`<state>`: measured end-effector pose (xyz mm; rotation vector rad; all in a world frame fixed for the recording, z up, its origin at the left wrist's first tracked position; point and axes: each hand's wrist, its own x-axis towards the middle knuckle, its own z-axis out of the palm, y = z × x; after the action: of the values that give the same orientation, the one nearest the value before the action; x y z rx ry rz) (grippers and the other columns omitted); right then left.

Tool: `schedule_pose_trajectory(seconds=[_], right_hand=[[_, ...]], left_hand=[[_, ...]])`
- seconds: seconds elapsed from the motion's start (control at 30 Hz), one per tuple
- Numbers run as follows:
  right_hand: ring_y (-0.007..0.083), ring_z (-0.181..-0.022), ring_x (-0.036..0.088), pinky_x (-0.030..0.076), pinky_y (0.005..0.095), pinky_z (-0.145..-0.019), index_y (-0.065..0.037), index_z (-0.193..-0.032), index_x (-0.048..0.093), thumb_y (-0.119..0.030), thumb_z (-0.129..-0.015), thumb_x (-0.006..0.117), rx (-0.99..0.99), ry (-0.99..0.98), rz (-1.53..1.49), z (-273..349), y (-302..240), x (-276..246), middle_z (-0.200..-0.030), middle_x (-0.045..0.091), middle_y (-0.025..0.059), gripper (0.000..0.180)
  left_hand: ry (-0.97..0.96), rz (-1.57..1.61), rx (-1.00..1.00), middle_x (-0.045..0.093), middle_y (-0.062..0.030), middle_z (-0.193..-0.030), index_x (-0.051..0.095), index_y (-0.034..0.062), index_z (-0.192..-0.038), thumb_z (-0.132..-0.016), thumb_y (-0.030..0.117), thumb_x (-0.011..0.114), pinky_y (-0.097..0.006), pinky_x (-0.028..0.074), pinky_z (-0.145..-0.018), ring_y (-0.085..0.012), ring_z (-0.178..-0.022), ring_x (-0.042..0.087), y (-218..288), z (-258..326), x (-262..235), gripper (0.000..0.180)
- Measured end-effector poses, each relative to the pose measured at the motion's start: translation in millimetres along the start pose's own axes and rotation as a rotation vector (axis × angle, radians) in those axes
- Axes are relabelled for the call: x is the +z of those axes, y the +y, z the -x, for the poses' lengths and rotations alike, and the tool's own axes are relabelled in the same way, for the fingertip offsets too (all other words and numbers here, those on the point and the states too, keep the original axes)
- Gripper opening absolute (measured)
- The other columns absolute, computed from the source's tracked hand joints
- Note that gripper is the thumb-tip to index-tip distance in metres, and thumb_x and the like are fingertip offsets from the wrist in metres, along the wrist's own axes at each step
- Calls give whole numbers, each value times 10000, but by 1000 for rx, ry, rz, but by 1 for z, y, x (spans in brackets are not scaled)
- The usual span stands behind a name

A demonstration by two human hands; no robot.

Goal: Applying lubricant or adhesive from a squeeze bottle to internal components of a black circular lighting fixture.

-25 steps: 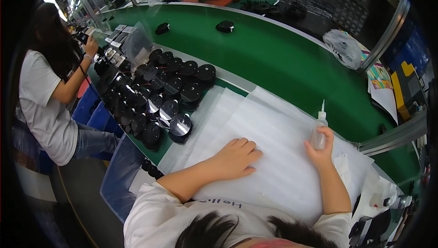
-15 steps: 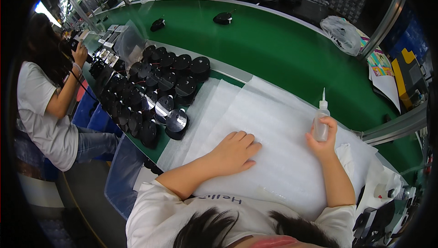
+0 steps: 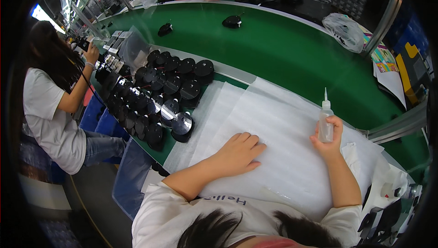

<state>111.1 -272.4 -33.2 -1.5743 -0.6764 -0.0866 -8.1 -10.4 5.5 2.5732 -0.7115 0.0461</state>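
**One hand (image 3: 329, 134) grips a small dropper bottle (image 3: 325, 127) over white sheets (image 3: 292, 156); the other lies palm-down.**

Clock directions run from the middle of the view. At 3 o'clock, the person's right hand is closed around the translucent bottle, thumb on one side and fingers around the other. The bottle stands upright in the grip, its thin nozzle pointing straight up. At 5 o'clock, the left hand (image 3: 239, 154) rests on the sheets, fingers loosely open and bent, with no object showing in it.

The overlapping sheets cover the near part of a green table (image 3: 292, 51). At 10 o'clock, black round parts (image 3: 172, 85) with shiny faces sit in crowded rows beside the sheets. Two more black pieces (image 3: 232, 21) lie apart, toward 11 and 12 o'clock. A crumpled clear bag (image 3: 344, 32) is at 2 o'clock, and a blue bin (image 3: 130, 184) at 8.

At 9 o'clock, a co-worker (image 3: 48, 115) in a white shirt sits holding a dark object. Items at 4 o'clock are too dark to identify with confidence.
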Motion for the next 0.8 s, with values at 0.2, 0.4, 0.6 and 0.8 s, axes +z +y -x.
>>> schedule_pose_trajectory(seconds=[0.2, 0.4, 0.6, 0.8], right_hand=[[118, -765, 482, 433, 259, -631, -140, -1045, 373, -18, -574, 751, -30, -32, 82, -1, -4, 4, -963, 441, 50, 616], [97, -654, 484, 427, 237, -593, -124, -1035, 388, -40, -632, 714, -108, 33, 127, -9, -10, 12, -825, 477, 36, 525], [81, -423, 302, 266, 207, -451, -121, -1122, 445, -326, -825, 468, 438, 344, -787, -21, -20, 0, -484, 359, -13, 362], [77, -416, 268, 221, 224, -459, -107, -1023, 539, -433, -837, 376, 470, 106, -948, -25, -15, -10, -404, 294, -23, 409]], left_hand=[[12, -17, 17, 473, -112, -952, 505, 64, -1036, -674, 212, 636, -368, 369, -787, -280, -882, 447, 1, -1, -2, 412], [-7, -19, 2, 473, -112, -953, 507, 65, -1031, -674, 212, 636, -364, 368, -784, -275, -886, 446, -3, -1, 0, 406], [5, -11, 2, 473, -114, -965, 505, 63, -1040, -677, 213, 636, -363, 369, -792, -280, -894, 448, 1, 1, -1, 414], [-2, -10, 5, 473, -112, -968, 506, 74, -1043, -675, 215, 637, -368, 374, -793, -282, -896, 452, 1, -1, -2, 416]])
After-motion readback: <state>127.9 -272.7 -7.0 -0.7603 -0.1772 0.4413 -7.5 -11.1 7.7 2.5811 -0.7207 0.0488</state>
